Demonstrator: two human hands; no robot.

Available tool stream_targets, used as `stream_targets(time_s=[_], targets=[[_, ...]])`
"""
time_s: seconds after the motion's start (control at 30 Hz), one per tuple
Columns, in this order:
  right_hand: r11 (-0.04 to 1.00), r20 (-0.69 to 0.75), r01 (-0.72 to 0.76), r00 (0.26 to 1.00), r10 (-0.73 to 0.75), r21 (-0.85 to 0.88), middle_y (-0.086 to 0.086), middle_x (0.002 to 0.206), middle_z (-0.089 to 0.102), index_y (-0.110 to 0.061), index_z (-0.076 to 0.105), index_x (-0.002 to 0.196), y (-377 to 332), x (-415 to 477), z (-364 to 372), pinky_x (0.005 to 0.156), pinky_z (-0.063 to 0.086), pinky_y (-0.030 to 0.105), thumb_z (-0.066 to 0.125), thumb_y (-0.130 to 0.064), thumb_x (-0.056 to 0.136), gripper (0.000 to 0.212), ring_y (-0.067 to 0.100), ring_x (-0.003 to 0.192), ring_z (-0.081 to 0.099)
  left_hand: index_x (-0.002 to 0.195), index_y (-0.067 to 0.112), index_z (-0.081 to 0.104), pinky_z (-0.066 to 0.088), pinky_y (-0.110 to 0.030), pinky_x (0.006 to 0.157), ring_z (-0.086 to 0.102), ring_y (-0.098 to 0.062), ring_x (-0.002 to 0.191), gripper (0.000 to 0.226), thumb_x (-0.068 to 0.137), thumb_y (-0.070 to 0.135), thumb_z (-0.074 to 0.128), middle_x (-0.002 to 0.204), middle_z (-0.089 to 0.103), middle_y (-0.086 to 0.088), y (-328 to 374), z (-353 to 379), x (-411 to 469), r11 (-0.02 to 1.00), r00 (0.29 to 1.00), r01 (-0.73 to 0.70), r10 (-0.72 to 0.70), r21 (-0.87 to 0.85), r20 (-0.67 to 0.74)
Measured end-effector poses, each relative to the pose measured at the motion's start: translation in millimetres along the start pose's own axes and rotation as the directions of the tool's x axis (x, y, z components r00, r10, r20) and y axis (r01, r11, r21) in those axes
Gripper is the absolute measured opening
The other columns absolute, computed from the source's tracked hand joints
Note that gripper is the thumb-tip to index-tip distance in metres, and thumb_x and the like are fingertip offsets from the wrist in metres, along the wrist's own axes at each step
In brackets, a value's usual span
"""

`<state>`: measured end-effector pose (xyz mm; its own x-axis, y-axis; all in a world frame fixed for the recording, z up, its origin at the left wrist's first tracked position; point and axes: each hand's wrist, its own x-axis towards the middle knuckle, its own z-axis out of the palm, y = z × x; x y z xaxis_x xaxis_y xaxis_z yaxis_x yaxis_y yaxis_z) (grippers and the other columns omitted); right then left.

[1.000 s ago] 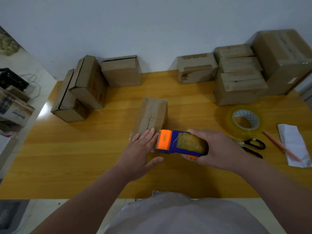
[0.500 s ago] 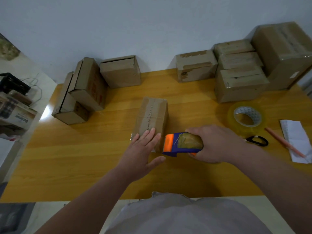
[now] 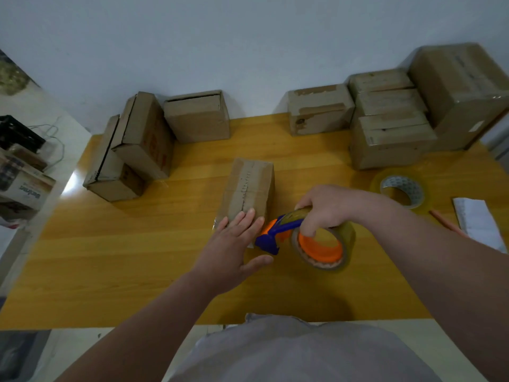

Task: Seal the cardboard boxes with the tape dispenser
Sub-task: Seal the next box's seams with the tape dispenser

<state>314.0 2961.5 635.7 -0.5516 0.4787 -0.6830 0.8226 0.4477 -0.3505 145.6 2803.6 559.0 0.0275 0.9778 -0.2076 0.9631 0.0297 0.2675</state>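
A small cardboard box (image 3: 249,186) stands in the middle of the wooden table (image 3: 137,257), with tape along its top seam. My left hand (image 3: 234,249) lies flat with spread fingers against the box's near end. My right hand (image 3: 327,208) grips the blue and orange tape dispenser (image 3: 303,241), tilted on its side so the orange core of its clear tape roll faces me. The dispenser's blue nose touches the box's near right corner, right next to my left fingers.
Three boxes (image 3: 143,144) stand at the back left, and a stack of boxes (image 3: 391,125) with a large box (image 3: 462,89) at the back right. A spare tape roll (image 3: 400,188), a pencil (image 3: 446,224) and a white paper (image 3: 479,221) lie to the right.
My right hand has rolled the dispenser over onto its side, so the roll's orange core now shows, and has brought its nose against the box's near corner. My left hand has stayed on the box.
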Motion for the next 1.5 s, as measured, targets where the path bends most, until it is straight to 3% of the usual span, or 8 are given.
stream_targets(time_s=[0.2, 0.33, 0.5, 0.77, 0.9, 1.03, 1.2, 1.5], targets=[[0.992, 0.030, -0.067, 0.997, 0.064, 0.103, 0.018, 0.136, 0.054, 0.000, 0.053, 0.132, 9.6, -2.2, 11.4, 0.089, 0.050, 0.046, 0.069, -0.029, 0.073, 0.067, 0.034, 0.119, 0.055, 0.152, 0.030, 0.003, -0.009, -0.030, 0.117, -0.011, -0.006, 0.145, 0.094, 0.074, 0.083, 0.011, 0.155, -0.011, 0.010, 2.6, -4.2, -0.3, 0.998, 1.000, 0.002, -0.003, 0.067, 0.003], [0.990, 0.038, -0.127, 0.992, 0.125, 0.063, 0.015, 0.133, 0.057, -0.004, 0.057, 0.130, 17.3, -9.8, 12.6, 0.085, 0.052, 0.044, 0.070, -0.035, 0.071, 0.069, 0.032, 0.119, 0.056, 0.153, 0.029, 0.000, -0.007, -0.030, 0.118, -0.009, -0.007, 0.146, 0.082, 0.091, 0.064, 0.041, 0.160, -0.008, 0.007, 3.5, -4.5, 0.2, 0.991, 1.000, -0.005, 0.008, 0.137, -0.017], [0.974, 0.085, -0.195, 0.975, 0.205, -0.113, -0.001, 0.090, 0.059, -0.017, 0.064, 0.115, 26.0, -9.5, 29.6, 0.058, 0.043, 0.029, 0.073, -0.046, 0.068, 0.056, 0.016, 0.076, 0.056, 0.153, 0.027, -0.002, -0.007, -0.030, 0.116, -0.005, -0.010, 0.148, 0.079, 0.096, 0.039, 0.051, 0.161, -0.005, 0.006, 5.3, -2.7, 0.8, 0.980, 0.999, 0.020, -0.011, 0.196, -0.043], [0.976, -0.475, -0.211, 0.855, 0.210, 0.051, 0.003, 0.112, 0.059, -0.021, 0.044, 0.128, 52.5, -6.6, 66.5, 0.073, 0.050, 0.034, 0.073, -0.053, 0.077, 0.067, 0.023, 0.100, 0.058, 0.154, 0.023, 0.009, -0.003, -0.025, 0.113, 0.008, -0.010, 0.148, 0.067, 0.098, 0.000, 0.038, 0.161, 0.007, 0.004, 1.9, 5.4, 9.1, 0.970, 0.987, 0.036, 0.004, 0.240, -0.162], [0.973, -0.490, -0.233, 0.849, 0.199, -0.007, 0.004, 0.115, 0.059, -0.021, 0.033, 0.139, 61.0, -7.3, 84.3, 0.067, 0.049, 0.032, 0.067, -0.037, 0.088, 0.063, 0.024, 0.099, 0.060, 0.123, 0.010, 0.064, 0.043, -0.036, 0.097, 0.063, -0.021, 0.114, 0.065, 0.063, -0.005, 0.082, 0.127, 0.063, -0.009, -10.1, 9.4, 13.5, 0.960, 0.944, -0.005, 0.098, 0.281, -0.316], [0.975, -0.497, -0.217, 0.852, 0.168, -0.044, 0.001, 0.123, 0.056, -0.024, 0.041, 0.134, 59.5, -9.0, 88.1, 0.073, 0.046, 0.030, 0.066, -0.040, 0.088, 0.055, 0.022, 0.109, 0.057, 0.100, 0.004, 0.073, 0.057, -0.044, 0.076, 0.071, -0.030, 0.092, 0.042, 0.060, -0.004, 0.083, 0.105, 0.072, -0.016, -17.0, 3.1, 16.3, 0.955, 0.889, -0.064, 0.186, 0.289, -0.418], [0.997, -0.606, -0.070, 0.792, 0.073, 0.030, -0.002, 0.118, 0.055, -0.026, 0.050, 0.129, 50.7, -9.2, 78.5, 0.077, 0.049, 0.030, 0.063, -0.046, 0.088, 0.047, 0.018, 0.108, 0.055, 0.086, 0.007, 0.074, 0.052, -0.032, 0.041, 0.068, -0.028, 0.060, 0.023, 0.067, -0.001, 0.083, 0.077, 0.072, -0.010, -7.7, -39.9, 20.0, 0.988, 0.873, -0.011, 0.084, 0.152, -0.481], [0.838, -0.562, 0.428, 0.806, -0.183, 0.340, -0.006, 0.152, 0.033, -0.029, 0.026, 0.151, 1.6, -13.4, 66.3, 0.107, 0.036, 0.033, 0.072, -0.055, 0.075, 0.093, 0.013, 0.136, 0.035, 0.094, 0.014, 0.075, 0.050, -0.032, 0.081, 0.060, -0.016, 0.093, 0.016, 0.093, 0.021, 0.060, 0.092, 0.068, 0.000, 10.8, -128.1, 42.8, 0.962, 0.945, 0.199, -0.239, -0.186, -0.222]])
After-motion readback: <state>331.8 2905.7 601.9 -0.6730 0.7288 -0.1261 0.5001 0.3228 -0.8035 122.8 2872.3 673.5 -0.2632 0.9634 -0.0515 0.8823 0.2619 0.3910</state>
